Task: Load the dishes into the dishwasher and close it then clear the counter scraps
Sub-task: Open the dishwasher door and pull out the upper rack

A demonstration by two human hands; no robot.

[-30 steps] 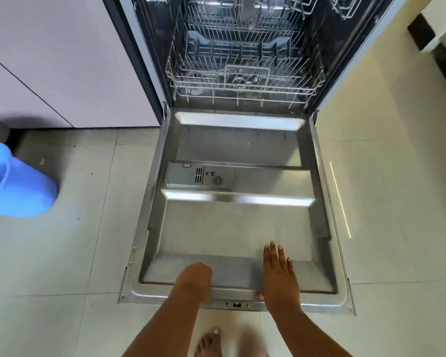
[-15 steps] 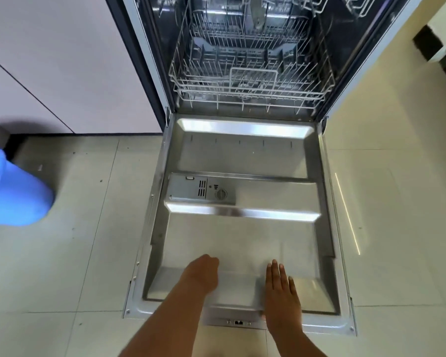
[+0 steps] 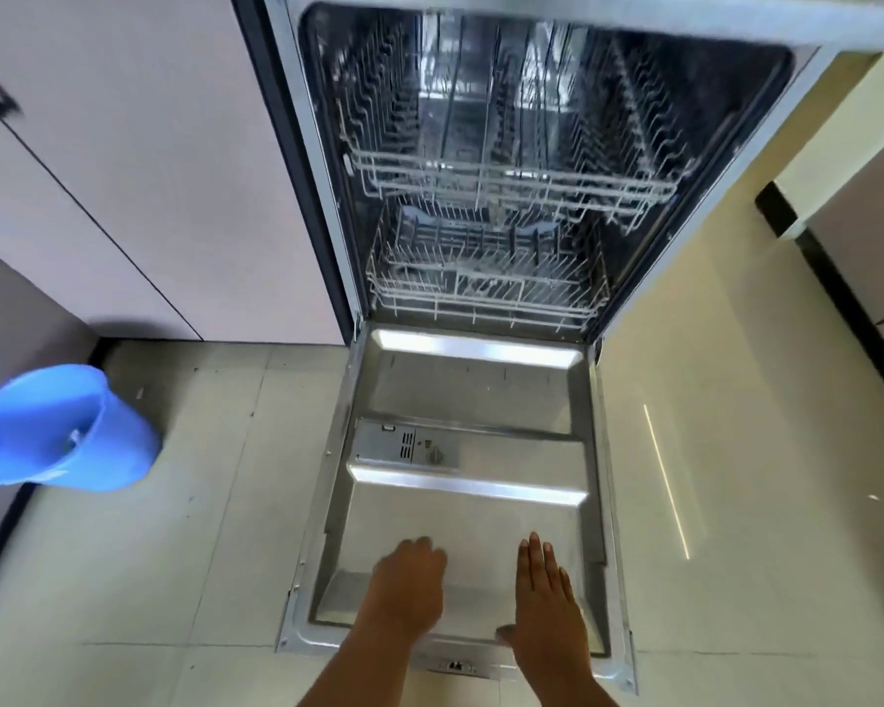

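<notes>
Now both hands sit on the dishwasher door (image 3: 468, 523): right hand (image 3: 549, 599) flat, grip open; left hand (image 3: 407, 586) curled, grip unclear.

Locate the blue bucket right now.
In the head view, the blue bucket sits on the tiled floor at far left, left of the open dishwasher door, below the cabinet fronts.

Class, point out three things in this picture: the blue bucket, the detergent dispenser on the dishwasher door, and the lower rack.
Blue bucket (image 3: 118, 451): head view, on its outer wall.
Detergent dispenser (image 3: 404, 446): head view, on its grey cover panel.
Lower rack (image 3: 481, 298): head view, on its front wire edge.
</notes>
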